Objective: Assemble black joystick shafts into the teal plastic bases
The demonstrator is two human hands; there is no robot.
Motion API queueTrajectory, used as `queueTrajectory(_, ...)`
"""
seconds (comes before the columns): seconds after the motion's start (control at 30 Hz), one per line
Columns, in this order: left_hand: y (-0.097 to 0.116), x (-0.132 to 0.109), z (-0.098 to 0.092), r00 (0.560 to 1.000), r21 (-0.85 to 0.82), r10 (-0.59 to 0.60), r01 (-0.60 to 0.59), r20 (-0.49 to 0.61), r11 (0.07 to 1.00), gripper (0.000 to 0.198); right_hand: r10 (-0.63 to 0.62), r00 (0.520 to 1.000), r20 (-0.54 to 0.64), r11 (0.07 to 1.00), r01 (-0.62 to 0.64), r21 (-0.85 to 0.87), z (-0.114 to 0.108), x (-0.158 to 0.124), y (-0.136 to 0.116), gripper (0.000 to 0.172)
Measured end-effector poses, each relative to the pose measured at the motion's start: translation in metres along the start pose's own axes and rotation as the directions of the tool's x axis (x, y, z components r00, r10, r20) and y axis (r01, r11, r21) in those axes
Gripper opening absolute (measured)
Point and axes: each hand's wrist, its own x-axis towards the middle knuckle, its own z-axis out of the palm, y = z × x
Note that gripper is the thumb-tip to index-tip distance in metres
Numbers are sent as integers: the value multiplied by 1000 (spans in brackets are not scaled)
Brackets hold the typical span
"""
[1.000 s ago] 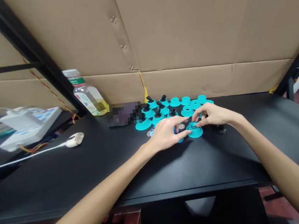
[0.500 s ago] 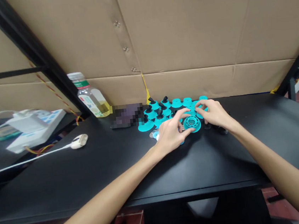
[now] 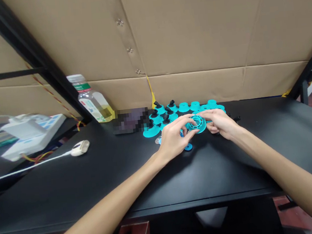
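A round teal plastic disc (image 3: 197, 123) with a ribbed centre is held up off the black table (image 3: 123, 180), tilted towards me. My left hand (image 3: 175, 139) pinches its left rim with thumb and fingers. From the right, my right hand (image 3: 220, 123) grips the disc's other rim with curled fingers. Behind them stand several teal cup-shaped parts (image 3: 184, 107), some topped with black knobs (image 3: 158, 104). A small blue piece (image 3: 187, 147) lies on the table under my left hand.
A clear bottle (image 3: 91, 99) with yellowish liquid stands at the back left beside a black steel post (image 3: 26, 52). A white mouse-like device (image 3: 79, 148) with a cable lies to the left. White boxes (image 3: 26, 134) sit on a side table. Cardboard (image 3: 192, 35) walls the back.
The teal disc has been lifted off the table and tipped up between both hands. Both hands have moved slightly away from me, towards the group of teal parts.
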Motion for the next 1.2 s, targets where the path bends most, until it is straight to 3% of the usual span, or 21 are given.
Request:
queueTrajectory(0.13, 0, 0, 0, 1000, -15, -1, 1, -16, 1000, 15, 11, 1000, -1, 1000, -11, 28, 0, 2, 2, 12)
queueTrajectory(0.27, 0, -1, 0, 998, -9, -69, 69, -6, 998, 32, 17, 1000, -10, 999, -16, 49, -1, 3, 5, 10)
queueTrajectory(0.47, -4, -1, 2, 1000, -8, 1, -1, -17, 1000, 15, 34, 999, -35, 998, -33, 48, 0, 4, 5, 8)
queueTrajectory(0.93, -2, -1, 1, 1000, -5, 23, -24, -16, 1000, 13, 41, 998, -56, 999, -40, 19, 3, 1, 3, 8)
queueTrajectory(1.03, -3, -1, 1, 1000, 2, 23, -23, -14, 1000, 16, 3, 998, -71, 995, -10, -100, 3, 2, 5, 11)
queueTrajectory(1.1, -3, -1, 1, 999, 10, 29, -28, -16, 1000, 17, -103, 989, -107, 956, 69, -284, 1, 5, 7, 15)
queueTrajectory(1.2, -3, -1, 1, 1000, 5, 21, -21, -2, 1000, 18, -349, 927, -141, 744, 182, -643, -5, 6, 6, 19)
